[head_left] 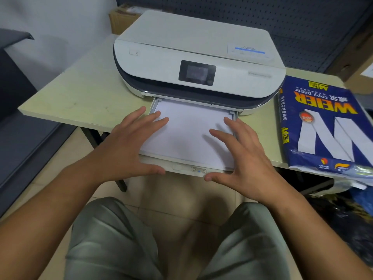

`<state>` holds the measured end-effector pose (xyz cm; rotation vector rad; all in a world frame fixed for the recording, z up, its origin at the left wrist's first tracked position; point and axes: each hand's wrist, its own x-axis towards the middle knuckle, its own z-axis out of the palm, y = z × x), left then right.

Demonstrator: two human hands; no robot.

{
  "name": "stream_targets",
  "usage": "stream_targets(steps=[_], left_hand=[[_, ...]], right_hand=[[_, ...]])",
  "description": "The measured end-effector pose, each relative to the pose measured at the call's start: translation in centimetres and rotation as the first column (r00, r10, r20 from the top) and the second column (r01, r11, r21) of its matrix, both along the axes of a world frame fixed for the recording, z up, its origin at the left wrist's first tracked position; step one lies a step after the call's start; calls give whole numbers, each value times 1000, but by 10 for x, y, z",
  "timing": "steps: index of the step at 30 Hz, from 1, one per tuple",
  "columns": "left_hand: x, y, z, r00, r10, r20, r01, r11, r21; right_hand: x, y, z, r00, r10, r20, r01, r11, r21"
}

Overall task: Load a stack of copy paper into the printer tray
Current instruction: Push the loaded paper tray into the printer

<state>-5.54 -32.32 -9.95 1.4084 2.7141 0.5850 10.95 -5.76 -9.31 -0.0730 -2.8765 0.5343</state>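
White paper stack [187, 136] in pulled-out white plastic tray [181, 167]: my left hand [129, 144] and right hand [240, 152], fingers splayed, flank it, apparently squaring edges before I push in.

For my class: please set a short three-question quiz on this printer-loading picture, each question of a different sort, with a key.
1. True or false: the white paper stack already lies in the pulled-out printer tray.
2. Multiple choice: where is the blue copy paper pack? A) on top of the printer; B) on the table, on the person's right of the printer; C) on the floor.
3. Short answer: where do the thumbs of the left hand and right hand sit?

Key
1. True.
2. B.
3. At the tray's front edge, with the fingers spread over the paper.
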Motion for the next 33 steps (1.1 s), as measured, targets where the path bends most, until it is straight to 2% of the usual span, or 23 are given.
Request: stream_targets(steps=[4,10,20,23,26,29,33], left_hand=[[-6,7,-1,999,37,-29,-37,999,17],[-18,26,0,994,82,-75,-80,996,30],[-38,44,0,978,134,-160,-124,989,75],[-43,51,-4,977,171,-131,-157,982,109],[-45,57,-10,974,207,-90,-193,970,145],[-47,63,-13,958,237,-159,-212,964,164],[-51,71,-10,945,231,-232,-190,964,187]], right_hand=[[-7,1,-1,999,-11,-45,14,999,52],[-19,8,-3,988,-115,-104,121,991,50],[-47,20,8,986,-125,-110,143,976,166],[-57,21,8,982,-147,-117,165,974,157],[-62,26,-2,968,-146,-203,169,981,100],[-65,30,-17,942,-151,-301,180,981,71],[-73,31,-21,925,-166,-341,210,973,96]])
